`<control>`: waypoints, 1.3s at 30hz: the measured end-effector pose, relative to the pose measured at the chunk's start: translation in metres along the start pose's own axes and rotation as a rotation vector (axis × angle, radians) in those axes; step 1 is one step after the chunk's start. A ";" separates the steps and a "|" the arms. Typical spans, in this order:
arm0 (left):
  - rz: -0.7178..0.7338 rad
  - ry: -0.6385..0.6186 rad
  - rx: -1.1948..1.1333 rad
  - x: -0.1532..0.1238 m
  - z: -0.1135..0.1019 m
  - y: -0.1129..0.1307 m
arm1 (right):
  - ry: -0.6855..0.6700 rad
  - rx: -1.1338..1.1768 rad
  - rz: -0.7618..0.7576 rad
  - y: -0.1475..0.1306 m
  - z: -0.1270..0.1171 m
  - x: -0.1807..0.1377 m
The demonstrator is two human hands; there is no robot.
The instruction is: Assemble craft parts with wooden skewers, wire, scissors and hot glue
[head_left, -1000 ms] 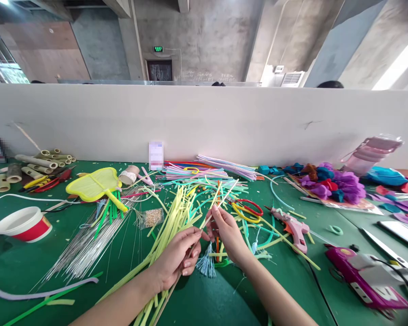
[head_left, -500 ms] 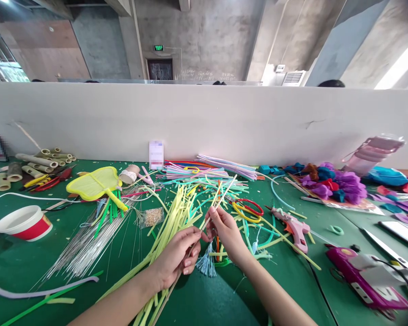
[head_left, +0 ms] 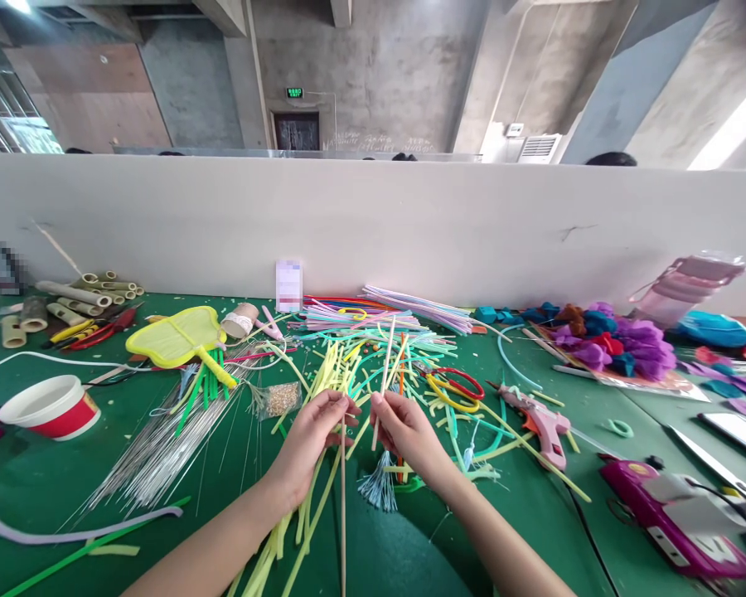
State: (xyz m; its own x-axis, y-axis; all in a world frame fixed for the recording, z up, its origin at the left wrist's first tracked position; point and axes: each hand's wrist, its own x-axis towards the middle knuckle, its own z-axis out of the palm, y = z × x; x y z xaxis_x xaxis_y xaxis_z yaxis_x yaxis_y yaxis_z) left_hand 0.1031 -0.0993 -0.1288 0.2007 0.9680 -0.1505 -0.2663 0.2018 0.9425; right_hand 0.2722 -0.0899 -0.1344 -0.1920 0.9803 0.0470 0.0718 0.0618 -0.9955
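My left hand (head_left: 314,439) is closed, its thumb and fingertips pinching the upper end of a thin light-brown stick (head_left: 343,522) that hangs straight down. Just to its right, my right hand (head_left: 407,435) pinches a shorter pale stick (head_left: 389,356), which stands nearly upright with its lower end below the fingers. A small gap separates the two hands. Under them lie yellow-green strips (head_left: 329,373), partly hidden by my left hand and forearm. A light-blue tassel (head_left: 380,482) rests on the table below my right hand.
Scissors (head_left: 453,390) and a pink glue gun (head_left: 538,419) lie to the right, beyond them a purple power strip (head_left: 671,518). Metal wires (head_left: 167,448), a yellow leaf-shaped piece (head_left: 177,336) and a paper cup (head_left: 50,406) are on the left. A white partition (head_left: 373,224) stands behind.
My hands have moved apart from where they nearly touched. The stick in my left hand has swung from slanted to vertical, and the pale stick in my right hand stands more upright.
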 end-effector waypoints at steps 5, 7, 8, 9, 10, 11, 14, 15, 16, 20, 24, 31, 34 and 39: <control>0.036 -0.008 0.063 0.005 -0.003 0.001 | -0.080 -0.073 -0.009 0.003 0.006 -0.003; 0.053 -0.030 0.088 0.004 -0.003 0.002 | -0.102 -0.054 0.009 0.003 0.007 -0.004; 0.059 -0.037 0.100 0.003 -0.002 0.002 | -0.114 -0.043 0.018 0.003 0.006 -0.004; 0.060 -0.038 0.110 0.003 -0.001 0.003 | -0.128 -0.035 0.025 0.003 0.006 -0.004; 0.058 -0.034 0.118 0.002 -0.001 0.003 | -0.141 -0.033 0.030 0.003 0.006 -0.004; 0.055 -0.023 0.120 0.002 0.000 0.004 | -0.153 -0.036 0.033 0.003 0.006 -0.005; 0.050 0.002 0.112 0.003 0.000 0.004 | -0.196 -0.077 0.042 0.004 0.008 -0.006; 0.053 0.005 0.116 0.003 -0.001 0.004 | -0.208 -0.101 0.042 0.005 0.009 -0.006; 0.059 0.009 0.121 0.004 -0.002 0.004 | -0.220 -0.125 0.042 0.005 0.010 -0.007; 0.076 0.022 0.110 0.007 -0.007 0.004 | -0.250 -0.187 0.030 0.007 0.011 -0.009; 0.061 -0.008 0.117 0.007 -0.007 0.003 | -0.290 -0.189 0.006 0.006 0.012 -0.010; 0.039 -0.053 0.089 0.006 -0.005 0.000 | -0.328 -0.110 0.039 0.007 0.015 -0.011; 0.055 -0.020 0.107 0.006 -0.004 0.001 | -0.256 -0.066 0.015 0.005 0.015 -0.008; 0.016 -0.216 0.179 0.005 -0.003 0.000 | -0.061 0.085 -0.035 0.001 0.010 -0.003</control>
State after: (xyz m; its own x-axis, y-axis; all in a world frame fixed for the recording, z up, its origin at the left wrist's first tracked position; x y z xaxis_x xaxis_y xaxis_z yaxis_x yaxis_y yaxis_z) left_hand 0.1011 -0.0938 -0.1304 0.3988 0.9130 -0.0863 -0.1037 0.1384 0.9849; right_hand 0.2632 -0.0950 -0.1362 -0.2522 0.9644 0.0795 -0.0192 0.0772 -0.9968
